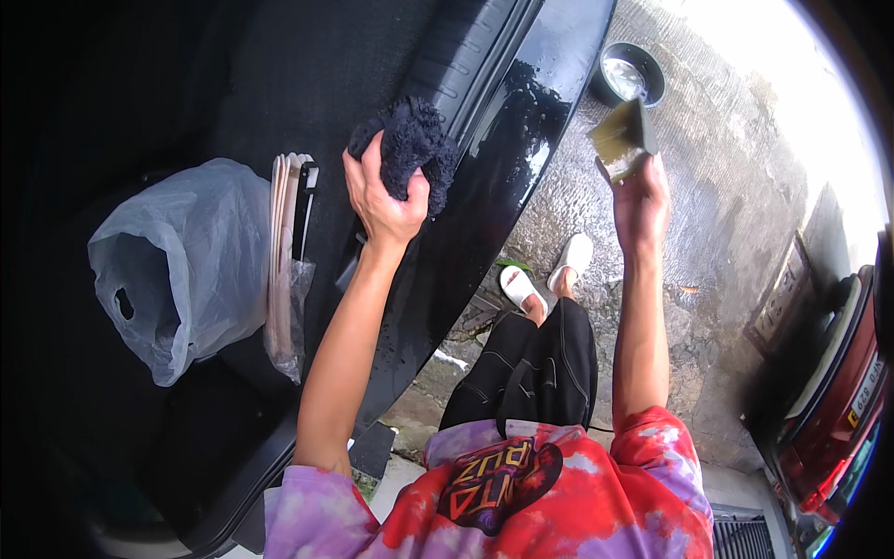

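My left hand (386,200) is closed round a dark, shaggy cloth (407,149), pressing it against the ribbed black sill (466,70) of a car's open boot. Out to the right, over the wet ground, my right hand (641,200) grips an olive-yellow, squarish thing (619,140) with a dark side. It is tilted and slightly blurred, so I cannot tell whether it is a scoop or a block. Just beyond it on the ground stands a dark round bucket (598,91) with something pale and shiny inside. Water drops lie on the glossy black bumper (521,116).
Inside the boot are a translucent plastic bag (219,252) and a bundle of pale flat strips (282,214) in clear wrap. Wet concrete (708,168) spreads to the right of the bumper. A red car (829,429) stands at the lower right. My feet are in white clogs (575,256).
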`<state>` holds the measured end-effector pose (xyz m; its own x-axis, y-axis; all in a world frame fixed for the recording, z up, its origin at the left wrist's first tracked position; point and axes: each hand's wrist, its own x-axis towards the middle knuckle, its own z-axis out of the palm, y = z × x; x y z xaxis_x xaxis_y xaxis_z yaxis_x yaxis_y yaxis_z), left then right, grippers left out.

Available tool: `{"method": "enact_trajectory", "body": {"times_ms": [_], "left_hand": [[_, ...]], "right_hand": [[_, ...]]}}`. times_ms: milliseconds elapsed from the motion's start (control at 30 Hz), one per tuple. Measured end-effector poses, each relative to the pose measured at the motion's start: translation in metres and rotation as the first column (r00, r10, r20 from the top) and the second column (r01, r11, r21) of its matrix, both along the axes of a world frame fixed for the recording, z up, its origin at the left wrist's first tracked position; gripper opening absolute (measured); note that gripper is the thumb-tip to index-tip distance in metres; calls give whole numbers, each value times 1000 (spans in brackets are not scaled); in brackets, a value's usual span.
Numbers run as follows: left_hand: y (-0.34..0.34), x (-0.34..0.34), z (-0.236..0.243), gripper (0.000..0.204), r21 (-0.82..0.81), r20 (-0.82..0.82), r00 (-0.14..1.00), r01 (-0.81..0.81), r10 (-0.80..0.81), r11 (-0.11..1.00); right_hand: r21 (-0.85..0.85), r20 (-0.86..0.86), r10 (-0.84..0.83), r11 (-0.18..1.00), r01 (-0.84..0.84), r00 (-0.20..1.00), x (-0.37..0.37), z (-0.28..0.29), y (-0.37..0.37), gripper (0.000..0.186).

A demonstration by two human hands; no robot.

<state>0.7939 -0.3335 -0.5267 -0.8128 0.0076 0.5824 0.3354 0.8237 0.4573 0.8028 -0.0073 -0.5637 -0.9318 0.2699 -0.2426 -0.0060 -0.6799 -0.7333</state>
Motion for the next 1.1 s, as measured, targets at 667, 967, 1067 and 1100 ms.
{"method": "enact_trajectory", "body": {"times_ms": [667, 967, 1067, 1100], "left_hand": [[208, -185, -23, 33, -502, 137, 918, 387, -371, 773], [222, -200, -11, 31, -576, 275, 946, 306, -173, 758], [146, -68, -15, 30, -491, 335, 910, 390, -245, 779], [119, -20, -11, 30, -500, 412, 893, 387, -180, 775]], "right_hand": [[91, 288, -197, 980, 177, 937, 63, -98, 207, 53], [-38, 353, -59, 996, 77, 934, 76, -130, 245, 54], [135, 524, -72, 991, 0, 849, 63, -128, 234, 45], [70, 496, -16, 997, -22, 868, 57, -131, 231, 47]]}}
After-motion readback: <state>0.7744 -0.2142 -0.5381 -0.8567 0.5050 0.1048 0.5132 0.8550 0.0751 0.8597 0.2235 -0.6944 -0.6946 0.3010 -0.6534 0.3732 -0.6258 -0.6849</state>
